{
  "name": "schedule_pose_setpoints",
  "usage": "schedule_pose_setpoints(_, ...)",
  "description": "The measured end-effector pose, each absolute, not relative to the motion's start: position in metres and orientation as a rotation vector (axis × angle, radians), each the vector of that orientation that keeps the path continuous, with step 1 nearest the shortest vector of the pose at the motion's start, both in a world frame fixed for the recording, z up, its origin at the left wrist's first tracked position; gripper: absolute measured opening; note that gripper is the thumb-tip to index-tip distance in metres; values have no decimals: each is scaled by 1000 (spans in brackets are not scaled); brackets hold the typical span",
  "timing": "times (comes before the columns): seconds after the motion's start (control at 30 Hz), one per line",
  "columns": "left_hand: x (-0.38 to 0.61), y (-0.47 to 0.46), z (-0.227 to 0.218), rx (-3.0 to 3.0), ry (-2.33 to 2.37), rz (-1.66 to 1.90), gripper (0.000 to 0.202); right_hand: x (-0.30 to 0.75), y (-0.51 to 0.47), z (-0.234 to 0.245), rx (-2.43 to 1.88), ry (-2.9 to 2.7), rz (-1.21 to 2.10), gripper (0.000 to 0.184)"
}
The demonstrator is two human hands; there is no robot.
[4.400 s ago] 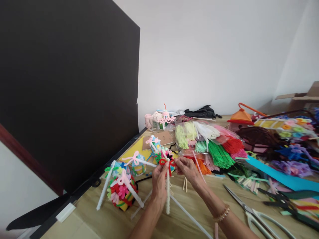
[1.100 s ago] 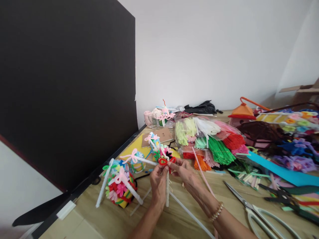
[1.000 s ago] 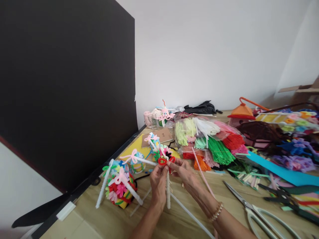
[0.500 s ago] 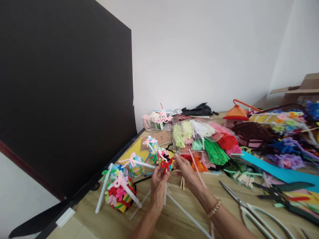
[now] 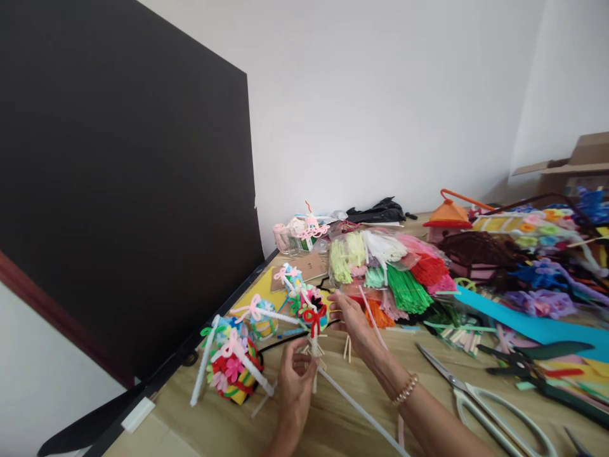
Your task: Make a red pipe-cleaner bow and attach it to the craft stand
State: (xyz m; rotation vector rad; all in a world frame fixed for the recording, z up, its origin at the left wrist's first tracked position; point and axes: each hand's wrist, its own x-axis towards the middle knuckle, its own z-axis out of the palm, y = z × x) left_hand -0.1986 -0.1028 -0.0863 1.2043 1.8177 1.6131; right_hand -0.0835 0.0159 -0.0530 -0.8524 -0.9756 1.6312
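Head view: red bow (image 5: 314, 317) sits at the upper end of a fuzzy white stem (image 5: 314, 346), in front of a flower-covered basket (image 5: 304, 296); its tails hang down over the stem. Left hand (image 5: 294, 377) beside the stem, fingers curled, gap showing between thumb and forefinger; cannot tell if the tips touch it. Right hand (image 5: 354, 317) just right of the bow, fingers loosely bent and parted, nothing visibly held.

Long white strip (image 5: 361, 409) slants across the table (image 5: 375, 384); scissors (image 5: 457, 383) lie to the right, well apart from the bow.

Handling, my judgement: steady the stem low with the left, nudge each loop lightly with right fingertips. Fuzzy wire probably keeps a bend, so small presses; hard pinching could flatten the loops or twist the bow.
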Motion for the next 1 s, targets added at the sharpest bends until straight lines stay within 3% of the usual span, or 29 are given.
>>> schedule_pose_setpoints(0.23, -200, -119, -78, 1177, 1969, 1772, 37, -77, 22, -42, -828, -940, 1717, 26)
schedule_pose_setpoints(0.4, -209, -130, -86, 1209, 1960, 1416, 46, -73, 25, -37, -825, -925, 1746, 24)
schedule_pose_setpoints(0.57, -210, -150, -85, 1496, 1770, 875, 27, -68, 22, -31, -799, -928, 1734, 25)
schedule_pose_setpoints(0.63, -211, -149, -78, 1554, 1787, 817, 19, -67, 21, -29, -792, -937, 1730, 26)
schedule_pose_setpoints(0.77, -216, -130, -68, 1541, 2125, 1147, 22, -67, 19, -29, -794, -961, 1731, 26)
schedule_pose_setpoints(1.0, -211, -108, -77, 1498, 1999, 1121, 17, -66, 19, -29, -790, -980, 1737, 26)
